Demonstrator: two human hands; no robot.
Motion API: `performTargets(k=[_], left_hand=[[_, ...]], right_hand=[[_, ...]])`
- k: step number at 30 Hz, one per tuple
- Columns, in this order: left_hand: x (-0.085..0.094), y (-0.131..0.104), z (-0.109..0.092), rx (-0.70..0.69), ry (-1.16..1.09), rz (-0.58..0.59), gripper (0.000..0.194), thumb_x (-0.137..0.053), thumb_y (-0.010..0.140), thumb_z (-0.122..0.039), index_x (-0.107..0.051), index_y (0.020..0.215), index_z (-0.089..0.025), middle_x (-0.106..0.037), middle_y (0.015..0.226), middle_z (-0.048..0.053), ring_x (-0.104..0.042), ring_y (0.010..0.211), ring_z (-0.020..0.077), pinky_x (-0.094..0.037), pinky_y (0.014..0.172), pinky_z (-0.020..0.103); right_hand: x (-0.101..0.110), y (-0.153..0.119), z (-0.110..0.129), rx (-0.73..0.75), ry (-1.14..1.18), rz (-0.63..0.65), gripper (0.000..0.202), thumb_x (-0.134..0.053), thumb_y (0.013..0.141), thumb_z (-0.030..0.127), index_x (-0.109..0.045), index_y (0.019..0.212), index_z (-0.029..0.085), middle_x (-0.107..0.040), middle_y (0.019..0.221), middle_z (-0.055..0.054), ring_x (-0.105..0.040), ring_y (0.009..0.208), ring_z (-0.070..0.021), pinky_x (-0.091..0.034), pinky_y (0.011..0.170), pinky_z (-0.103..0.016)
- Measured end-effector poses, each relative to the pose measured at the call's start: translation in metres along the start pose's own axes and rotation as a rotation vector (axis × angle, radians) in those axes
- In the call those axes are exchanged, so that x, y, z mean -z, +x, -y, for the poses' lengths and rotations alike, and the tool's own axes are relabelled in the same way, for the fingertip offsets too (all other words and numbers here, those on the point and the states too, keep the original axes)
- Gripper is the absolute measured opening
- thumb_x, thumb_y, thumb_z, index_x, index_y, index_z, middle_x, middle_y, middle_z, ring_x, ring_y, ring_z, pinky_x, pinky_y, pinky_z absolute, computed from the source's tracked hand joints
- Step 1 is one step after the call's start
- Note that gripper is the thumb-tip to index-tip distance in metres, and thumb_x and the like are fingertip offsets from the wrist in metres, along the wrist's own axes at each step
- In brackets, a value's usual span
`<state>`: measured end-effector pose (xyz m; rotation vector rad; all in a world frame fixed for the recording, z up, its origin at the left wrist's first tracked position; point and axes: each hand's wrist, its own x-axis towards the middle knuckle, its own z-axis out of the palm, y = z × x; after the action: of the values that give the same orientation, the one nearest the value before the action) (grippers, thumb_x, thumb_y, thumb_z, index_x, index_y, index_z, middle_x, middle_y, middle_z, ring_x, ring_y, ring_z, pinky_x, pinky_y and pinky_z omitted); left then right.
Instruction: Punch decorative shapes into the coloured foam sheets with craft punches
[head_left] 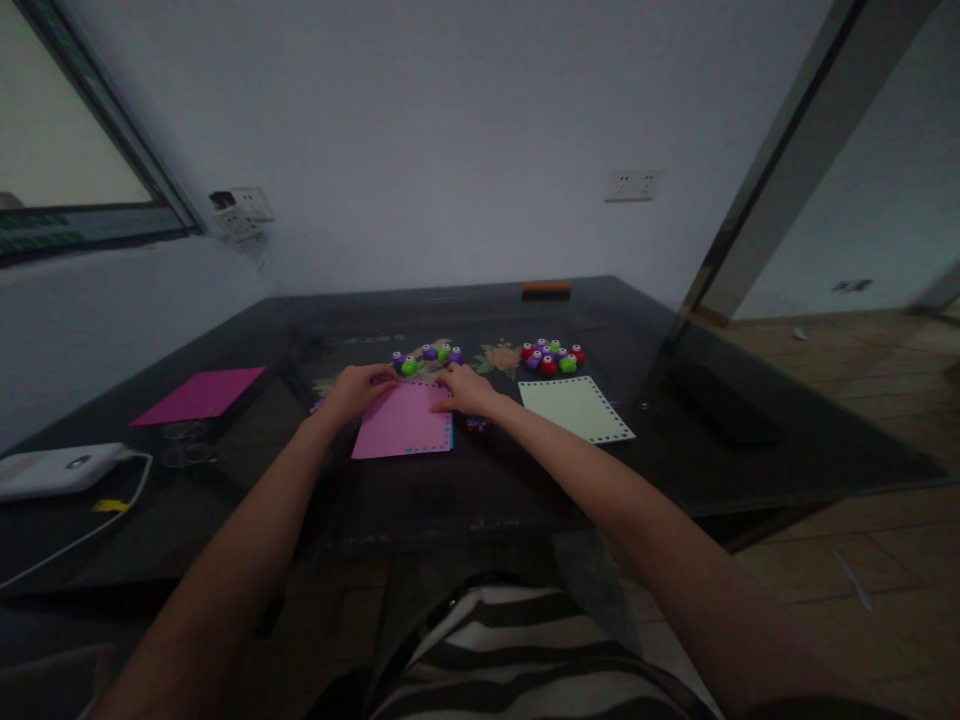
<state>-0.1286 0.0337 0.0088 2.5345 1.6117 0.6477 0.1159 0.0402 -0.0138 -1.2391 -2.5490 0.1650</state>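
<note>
A pink sheet of paper lies in front of me, with blue dots along its top, right and bottom edges and a strip of blue showing beneath its right side. My left hand is at its top left corner, fingers bent and thumb near the forefinger, gripping the edge. At the top right corner my right hand has its thumb on the sheet and its fingers curled at the edge. Just beyond the hands are several small purple and green pieces with white eye-like tops. Small dotted bits lie partly hidden beside my right forearm.
A pale yellow sheet with dotted edges lies to the right, below a cluster of red, purple and green pieces. At left are a magenta sheet, clear round items and a white corded device. An orange-and-black block sits at the back.
</note>
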Motion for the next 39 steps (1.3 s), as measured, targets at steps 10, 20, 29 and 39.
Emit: performTargets(k=[10, 20, 29, 39], left_hand=[[-0.0020, -0.0005, 0.0042, -0.002, -0.029, -0.005, 0.032, -0.051, 0.081, -0.043, -0.071, 0.097, -0.025, -0.072, 0.099, 0.004, -0.066, 0.088, 0.0232, -0.047, 0.081, 0.031], [0.0004, 0.0009, 0.0002, -0.104, -0.079, -0.050, 0.031, -0.050, 0.081, -0.042, -0.070, 0.092, -0.021, -0.069, 0.106, 0.007, -0.062, 0.100, 0.0217, -0.045, 0.092, 0.034], [0.0033, 0.0014, -0.0042, -0.123, -0.066, -0.087, 0.028, -0.052, 0.081, -0.041, -0.072, 0.089, -0.022, -0.069, 0.100, 0.007, -0.061, 0.098, 0.0222, -0.045, 0.091, 0.035], [-0.0008, 0.0035, 0.0029, -0.235, -0.054, -0.192, 0.025, -0.054, 0.082, -0.036, -0.073, 0.087, -0.021, -0.067, 0.094, 0.007, -0.061, 0.089, 0.0205, -0.046, 0.083, 0.033]], right_hand=[[0.0023, -0.0032, 0.0022, -0.004, 0.045, -0.022, 0.057, -0.069, 0.070, 0.050, -0.055, 0.114, 0.016, -0.057, 0.114, -0.013, -0.053, 0.104, -0.0268, -0.043, 0.081, -0.035], [0.0029, -0.0039, 0.0031, -0.010, 0.043, -0.035, 0.055, -0.069, 0.070, 0.051, -0.054, 0.107, 0.014, -0.057, 0.112, -0.014, -0.054, 0.101, -0.0274, -0.043, 0.078, -0.035], [0.0018, -0.0035, 0.0017, -0.008, 0.033, -0.033, 0.055, -0.068, 0.070, 0.052, -0.054, 0.108, 0.014, -0.057, 0.110, -0.015, -0.054, 0.100, -0.0271, -0.043, 0.078, -0.035], [0.0043, -0.0038, 0.0037, -0.014, 0.011, -0.018, 0.055, -0.067, 0.071, 0.051, -0.056, 0.108, 0.013, -0.058, 0.109, -0.016, -0.055, 0.099, -0.0287, -0.043, 0.076, -0.035]])
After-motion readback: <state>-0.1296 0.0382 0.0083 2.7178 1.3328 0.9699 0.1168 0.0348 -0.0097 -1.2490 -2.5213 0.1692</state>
